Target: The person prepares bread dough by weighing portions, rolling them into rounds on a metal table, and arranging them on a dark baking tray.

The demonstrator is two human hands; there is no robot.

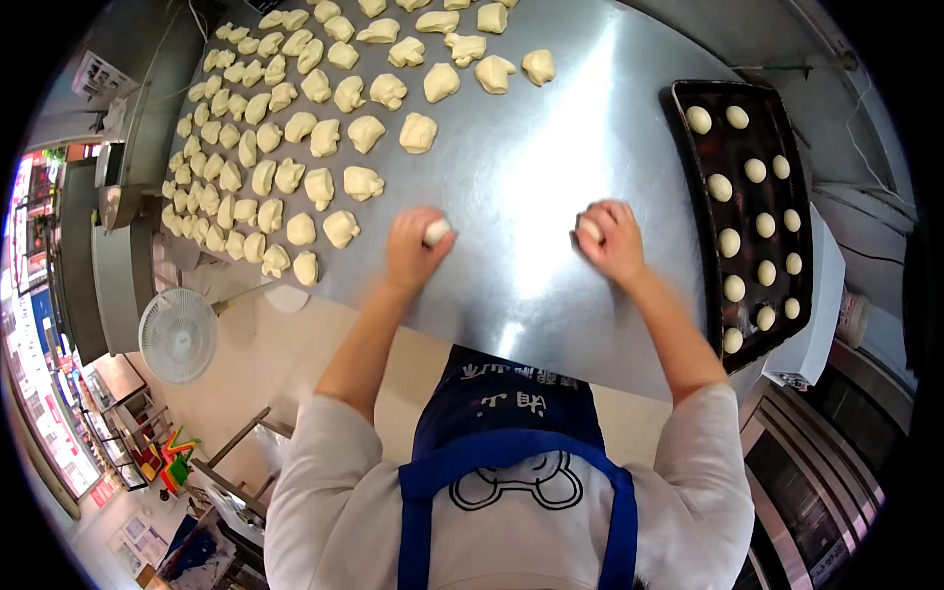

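My left hand (411,244) is cupped around a small pale dough ball (437,232) on the metal table (492,167). On the right, a second dough ball (591,229) sits within the curled fingers of my right hand (614,242), also at the tabletop. Both hands are slightly blurred. Many uneven cut dough pieces (418,133) lie spread over the left and far part of the table; the closest ones are just left of my left hand. Beyond my right hand, a dark baking tray (678,147) carries several smooth round dough balls (729,242), set apart from each other.
The tray stands along the table's right side, beside a white box-shaped appliance (821,295). A white fan (178,335) is below the table's left edge. Farther down on the left stands a wooden-framed stool or rack (236,452). Metal-framed doors (816,472) are at lower right.
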